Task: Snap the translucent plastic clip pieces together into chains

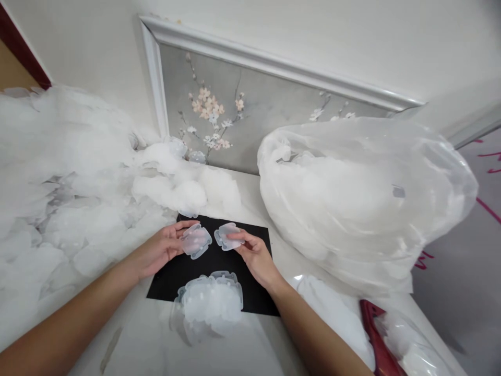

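Note:
My left hand (166, 245) pinches a thin translucent plastic piece (199, 241) with a notched, scalloped edge. Opposite it, my right hand (256, 256) grips a second such plastic piece (224, 237) between thumb and fingers. A small gap separates the two pieces, and both are above a black mat (195, 271). Closer to me, a small pile of similar translucent pieces (213, 297) lies over the mat's front edge and partly on the white table.
A large heap of translucent pieces (78, 183) covers the left side. At right stands a big clear plastic bag (364, 203) full of them. A framed flower picture (250, 125) leans behind. A red object (378, 334) and smaller bag (415, 344) are front right.

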Available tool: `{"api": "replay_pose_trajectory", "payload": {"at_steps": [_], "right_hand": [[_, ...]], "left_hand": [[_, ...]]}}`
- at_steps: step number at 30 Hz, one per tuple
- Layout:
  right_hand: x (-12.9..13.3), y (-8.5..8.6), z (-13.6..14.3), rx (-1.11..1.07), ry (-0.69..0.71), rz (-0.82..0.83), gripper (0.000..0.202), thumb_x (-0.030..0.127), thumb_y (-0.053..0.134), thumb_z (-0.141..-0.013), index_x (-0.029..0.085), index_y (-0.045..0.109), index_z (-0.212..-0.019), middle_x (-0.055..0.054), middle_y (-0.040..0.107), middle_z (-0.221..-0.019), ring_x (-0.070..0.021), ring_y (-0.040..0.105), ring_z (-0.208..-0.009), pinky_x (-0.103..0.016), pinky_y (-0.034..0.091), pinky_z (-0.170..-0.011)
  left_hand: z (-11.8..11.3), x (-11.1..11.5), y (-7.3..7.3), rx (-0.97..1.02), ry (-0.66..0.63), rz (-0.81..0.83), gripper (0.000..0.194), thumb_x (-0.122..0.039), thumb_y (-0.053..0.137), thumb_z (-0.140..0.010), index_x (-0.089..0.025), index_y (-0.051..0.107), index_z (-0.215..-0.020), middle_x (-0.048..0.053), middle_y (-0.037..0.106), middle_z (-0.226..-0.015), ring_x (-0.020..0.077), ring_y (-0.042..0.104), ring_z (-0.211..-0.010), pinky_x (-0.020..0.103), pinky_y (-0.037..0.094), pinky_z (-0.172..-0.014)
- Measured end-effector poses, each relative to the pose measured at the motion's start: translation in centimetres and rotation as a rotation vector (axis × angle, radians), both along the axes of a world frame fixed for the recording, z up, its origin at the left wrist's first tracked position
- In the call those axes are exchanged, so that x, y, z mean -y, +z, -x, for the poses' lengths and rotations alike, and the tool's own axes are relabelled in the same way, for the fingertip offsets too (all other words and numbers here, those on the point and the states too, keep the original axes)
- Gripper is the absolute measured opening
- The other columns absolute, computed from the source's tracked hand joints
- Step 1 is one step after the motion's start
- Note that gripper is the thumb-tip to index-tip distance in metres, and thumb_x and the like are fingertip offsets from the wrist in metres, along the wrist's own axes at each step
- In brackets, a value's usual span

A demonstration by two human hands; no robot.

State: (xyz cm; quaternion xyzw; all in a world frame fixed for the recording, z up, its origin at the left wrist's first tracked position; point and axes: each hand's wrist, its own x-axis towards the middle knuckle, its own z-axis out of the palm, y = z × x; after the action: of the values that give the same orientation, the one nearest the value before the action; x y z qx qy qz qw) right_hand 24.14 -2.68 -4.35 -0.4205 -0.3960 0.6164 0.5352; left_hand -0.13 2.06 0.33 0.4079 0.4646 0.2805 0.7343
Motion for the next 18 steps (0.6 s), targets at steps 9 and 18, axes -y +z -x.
{"api": "replay_pose_trajectory", "payload": {"at_steps": [9, 18], "right_hand": [[0.1, 0.3, 0.0, -0.057, -0.132, 0.041, 0.02, 0.041, 0.076, -0.077, 0.022, 0.074, -0.085, -0.006, 0.073, -0.109, -0.0258, 0.065, -0.104, -0.04, 0.051, -0.093], [-0.2, 0.2, 0.5, -0.424, 0.17, 0.322, 0.061, 0.067, 0.068, -0.075, 0.018, 0.067, -0.112, -0.01, 0.074, -0.109, -0.0253, 0.07, -0.103, -0.041, 0.054, -0.089]], "left_hand": [[-0.4, 0.1, -0.3, -0.049, 0.023, -0.194, 0.012, -0.031, 0.076, -0.066, -0.022, 0.076, -0.072, 0.008, 0.068, -0.13, 0.0351, 0.053, -0.129, 0.047, 0.045, -0.105], [-0.4, 0.2, 0.5, 0.228, 0.021, -0.01, 0.034, -0.022, 0.064, -0.07, -0.024, 0.073, -0.103, 0.007, 0.066, -0.131, 0.0354, 0.053, -0.129, 0.047, 0.055, -0.094]]}}
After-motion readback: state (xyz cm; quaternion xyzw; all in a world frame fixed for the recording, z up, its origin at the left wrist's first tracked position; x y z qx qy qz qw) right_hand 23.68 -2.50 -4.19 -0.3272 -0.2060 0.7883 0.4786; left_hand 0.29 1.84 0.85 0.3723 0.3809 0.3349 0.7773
